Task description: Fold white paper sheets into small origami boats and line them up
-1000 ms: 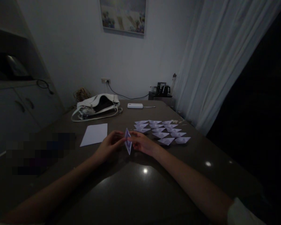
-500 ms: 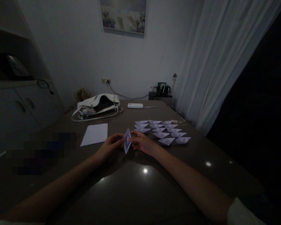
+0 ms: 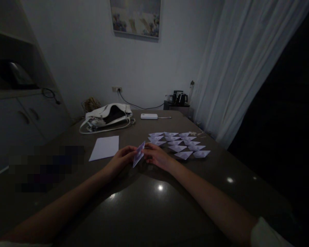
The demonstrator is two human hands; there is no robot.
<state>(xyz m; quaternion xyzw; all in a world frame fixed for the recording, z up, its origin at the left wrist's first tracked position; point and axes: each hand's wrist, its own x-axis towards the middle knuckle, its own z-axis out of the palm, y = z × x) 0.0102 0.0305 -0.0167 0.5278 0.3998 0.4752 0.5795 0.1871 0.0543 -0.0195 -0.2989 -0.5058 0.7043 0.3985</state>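
A small folded piece of pale purple paper (image 3: 138, 154) is pinched between my two hands just above the dark table (image 3: 149, 206). My left hand (image 3: 121, 160) grips its left side with closed fingers. My right hand (image 3: 157, 156) grips its right side the same way. The piece is tilted, its upper tip leaning right. Several finished folded paper shapes (image 3: 179, 143) lie in rows just beyond my right hand.
A flat sheet of white paper (image 3: 104, 148) lies left of my hands. A white handbag (image 3: 106, 116) and a white power bank (image 3: 149, 116) with a cable sit at the table's far side. A kettle (image 3: 178, 97) stands by the curtain (image 3: 237, 68). Cabinets line the left wall.
The folded piece has tipped from nearly upright to a slant, its top leaning right and its lower tip swinging left. Both hands stay in place on it.
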